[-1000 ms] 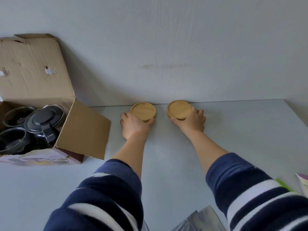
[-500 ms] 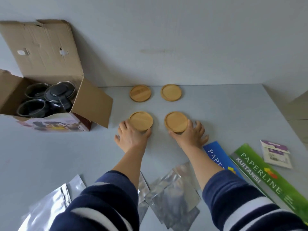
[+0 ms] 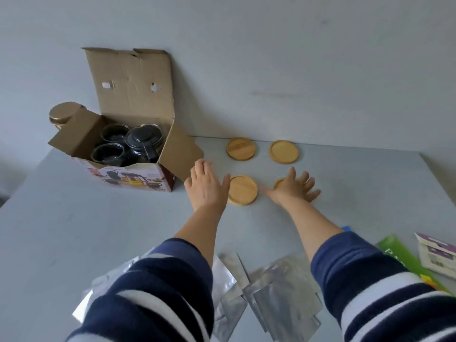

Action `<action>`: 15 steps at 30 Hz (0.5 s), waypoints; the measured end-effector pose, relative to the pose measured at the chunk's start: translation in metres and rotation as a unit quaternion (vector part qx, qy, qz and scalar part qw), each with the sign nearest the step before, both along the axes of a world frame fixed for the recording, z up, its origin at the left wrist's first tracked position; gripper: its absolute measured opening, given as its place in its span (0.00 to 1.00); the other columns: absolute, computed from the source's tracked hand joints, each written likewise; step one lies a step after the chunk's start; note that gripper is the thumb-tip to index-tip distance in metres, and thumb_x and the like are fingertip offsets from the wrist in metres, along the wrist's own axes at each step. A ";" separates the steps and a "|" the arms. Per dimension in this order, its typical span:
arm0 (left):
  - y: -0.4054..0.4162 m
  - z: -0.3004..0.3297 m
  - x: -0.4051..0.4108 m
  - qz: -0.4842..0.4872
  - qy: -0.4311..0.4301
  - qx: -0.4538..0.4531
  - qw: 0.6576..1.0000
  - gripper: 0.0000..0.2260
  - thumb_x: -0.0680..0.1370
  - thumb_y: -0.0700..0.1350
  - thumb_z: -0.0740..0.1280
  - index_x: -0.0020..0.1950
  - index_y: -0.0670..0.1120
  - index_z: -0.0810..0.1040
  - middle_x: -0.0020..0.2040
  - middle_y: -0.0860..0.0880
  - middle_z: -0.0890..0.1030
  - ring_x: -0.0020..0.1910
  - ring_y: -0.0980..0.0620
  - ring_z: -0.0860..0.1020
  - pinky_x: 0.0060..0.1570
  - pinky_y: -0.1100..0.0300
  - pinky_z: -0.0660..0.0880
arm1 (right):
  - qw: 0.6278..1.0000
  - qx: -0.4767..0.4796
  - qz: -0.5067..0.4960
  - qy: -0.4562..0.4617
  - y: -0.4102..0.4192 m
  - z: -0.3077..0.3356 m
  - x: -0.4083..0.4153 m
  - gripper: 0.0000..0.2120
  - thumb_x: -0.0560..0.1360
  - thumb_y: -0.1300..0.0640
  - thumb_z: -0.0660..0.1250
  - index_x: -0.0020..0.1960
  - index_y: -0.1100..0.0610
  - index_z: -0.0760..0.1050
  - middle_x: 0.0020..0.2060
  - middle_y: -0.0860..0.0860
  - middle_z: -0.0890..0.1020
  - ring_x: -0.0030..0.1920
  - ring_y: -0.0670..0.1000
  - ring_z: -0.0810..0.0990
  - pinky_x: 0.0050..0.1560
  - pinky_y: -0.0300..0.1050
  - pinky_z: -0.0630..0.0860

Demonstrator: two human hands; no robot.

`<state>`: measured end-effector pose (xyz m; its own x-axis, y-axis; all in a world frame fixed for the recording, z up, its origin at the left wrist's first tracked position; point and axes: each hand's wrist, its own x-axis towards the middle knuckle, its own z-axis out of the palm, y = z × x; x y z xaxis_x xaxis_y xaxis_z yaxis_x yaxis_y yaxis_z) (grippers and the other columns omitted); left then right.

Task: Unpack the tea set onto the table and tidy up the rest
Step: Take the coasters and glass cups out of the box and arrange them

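Several round wooden coasters lie on the grey table (image 3: 98, 230). Two sit at the back near the wall: one on the left (image 3: 240, 148), one on the right (image 3: 283, 152). A third coaster (image 3: 243, 190) lies in front of them, just right of my left hand (image 3: 206, 187), which is open and lifted, fingers apart. My right hand (image 3: 294, 187) is open and spread over a fourth coaster (image 3: 278, 183), hiding most of it. An open cardboard box (image 3: 128, 154) on the left holds a dark glass teapot (image 3: 144, 141) and glass cups (image 3: 107, 153).
Several silvery foil bags (image 3: 278, 299) lie near the table's front edge under my arms. Green (image 3: 404, 262) and blue paper packs and a white-purple sachet (image 3: 435, 255) lie at the right. A gold-lidded jar (image 3: 63, 114) stands behind the box. The wall runs along the table's back edge.
Both hands have let go of the front two coasters and lifted with fingers spread. The left hand has shifted left toward the box. The view has swung left and back.
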<state>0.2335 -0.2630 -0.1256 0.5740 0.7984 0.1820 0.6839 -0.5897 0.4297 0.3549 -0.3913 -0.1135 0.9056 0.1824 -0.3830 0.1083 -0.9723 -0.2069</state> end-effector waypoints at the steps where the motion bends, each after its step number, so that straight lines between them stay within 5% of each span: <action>1: 0.014 0.011 -0.006 0.006 -0.022 0.019 1.000 0.23 0.78 0.56 0.61 0.69 0.46 0.67 0.67 0.49 0.68 0.67 0.49 0.66 0.64 0.52 0.63 | 1.000 0.004 0.023 -0.003 0.014 0.009 -0.005 0.51 0.68 0.32 0.66 0.78 0.51 0.43 0.78 0.57 0.46 0.77 0.61 0.43 0.74 0.63 0.43; 5: 0.080 0.043 -0.046 0.064 -0.074 0.058 0.993 0.17 0.78 0.50 0.62 0.66 0.46 0.70 0.65 0.49 0.71 0.67 0.48 0.67 0.68 0.51 0.60 | 0.992 0.059 0.107 -0.016 0.081 0.035 -0.034 0.44 0.72 0.36 0.64 0.78 0.50 0.46 0.78 0.58 0.47 0.78 0.61 0.42 0.75 0.62 0.42; 9: 0.149 0.054 -0.108 0.120 -0.048 0.081 0.988 0.19 0.78 0.51 0.63 0.67 0.47 0.68 0.67 0.48 0.68 0.71 0.47 0.63 0.74 0.48 0.55 | 0.976 0.124 0.172 -0.051 0.152 0.049 -0.070 0.40 0.72 0.36 0.63 0.77 0.49 0.52 0.76 0.56 0.55 0.76 0.60 0.51 0.73 0.61 0.53; 15: 0.221 0.046 -0.160 0.108 0.076 -0.048 0.990 0.35 0.72 0.63 0.66 0.72 0.45 0.64 0.76 0.48 0.53 0.77 0.46 0.49 0.75 0.42 0.50 | 0.929 0.201 0.277 -0.140 0.248 0.059 -0.115 0.30 0.73 0.40 0.63 0.72 0.49 0.64 0.71 0.51 0.67 0.71 0.55 0.65 0.68 0.56 0.61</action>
